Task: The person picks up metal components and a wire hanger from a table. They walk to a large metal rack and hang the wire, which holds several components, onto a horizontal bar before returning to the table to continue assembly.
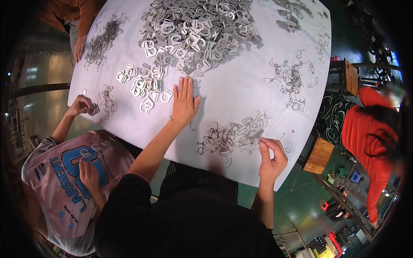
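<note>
My left hand (185,101) lies flat and open on the white table (241,92), fingers together, just right of a small cluster of flat silver metal plates (144,88). My right hand (272,155) is curled near the table's front edge, its fingertips pinched on a thin wire hook at the edge of a pile of dark wire hooks (230,137). A big heap of silver plates (200,32) fills the far middle of the table.
A person in a pale printed shirt (69,180) at my left holds a small piece near a little wire pile (107,99). Another person's hand (79,47) rests by a wire heap (101,41). More wire hooks (292,81) lie right. A person in red (370,133) stands beyond wooden stools (319,155).
</note>
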### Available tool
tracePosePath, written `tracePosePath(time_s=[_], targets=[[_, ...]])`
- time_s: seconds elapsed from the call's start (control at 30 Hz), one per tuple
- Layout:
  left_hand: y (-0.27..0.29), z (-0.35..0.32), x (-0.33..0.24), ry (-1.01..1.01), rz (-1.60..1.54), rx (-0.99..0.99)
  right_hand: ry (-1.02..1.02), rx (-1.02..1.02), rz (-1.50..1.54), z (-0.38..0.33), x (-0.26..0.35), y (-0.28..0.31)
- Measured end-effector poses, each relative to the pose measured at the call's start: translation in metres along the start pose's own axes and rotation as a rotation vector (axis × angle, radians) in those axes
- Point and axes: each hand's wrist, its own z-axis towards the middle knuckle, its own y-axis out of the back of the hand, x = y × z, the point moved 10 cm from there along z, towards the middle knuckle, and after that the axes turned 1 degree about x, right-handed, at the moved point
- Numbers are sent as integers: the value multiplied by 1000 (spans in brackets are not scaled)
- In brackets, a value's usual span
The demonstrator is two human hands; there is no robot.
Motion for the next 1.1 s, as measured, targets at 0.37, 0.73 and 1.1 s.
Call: tracePosePath(time_s=[0.37, 0.73, 1.1], targets=[[33, 0, -23, -249, -20, 5, 33, 66, 16, 7, 7, -8], [61, 289, 62, 289, 219, -140, 14, 122, -18, -4, -5, 7], [35, 118, -42, -228, 67, -105, 39, 235, 58, 16, -13, -16]])
